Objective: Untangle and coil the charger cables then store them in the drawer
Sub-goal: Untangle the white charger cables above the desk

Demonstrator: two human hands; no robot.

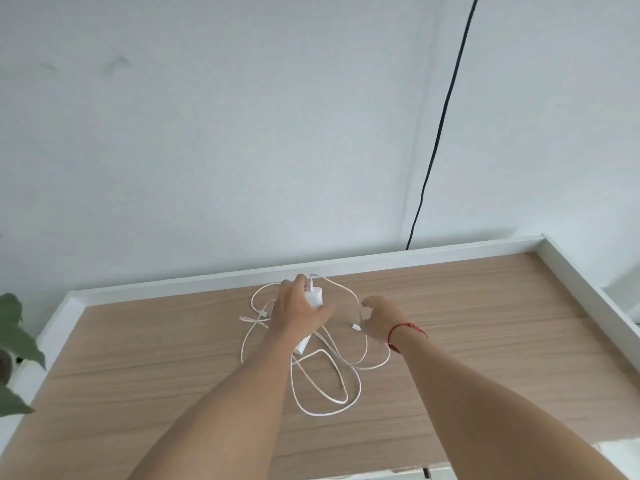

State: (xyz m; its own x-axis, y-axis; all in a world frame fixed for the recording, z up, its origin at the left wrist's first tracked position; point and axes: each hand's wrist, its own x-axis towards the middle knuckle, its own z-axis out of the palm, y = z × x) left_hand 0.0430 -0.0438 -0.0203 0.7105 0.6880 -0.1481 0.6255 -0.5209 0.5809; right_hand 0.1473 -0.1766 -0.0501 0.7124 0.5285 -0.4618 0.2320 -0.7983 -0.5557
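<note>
A tangle of white charger cables (325, 386) lies in loops on the wooden tabletop (485, 341), with two white charger bricks among them. My left hand (298, 313) grips the far charger brick (316, 296) near the back rim. The second brick (302, 344) peeks out under my left wrist. My right hand (379, 320), with a red string on the wrist, pinches a cable near its white plug end (356, 328). No drawer is in view.
A raised white rim (450, 254) borders the tabletop at the back and both sides. A black cord (440, 133) hangs down the white wall behind. Green plant leaves (17, 334) stand at the left edge.
</note>
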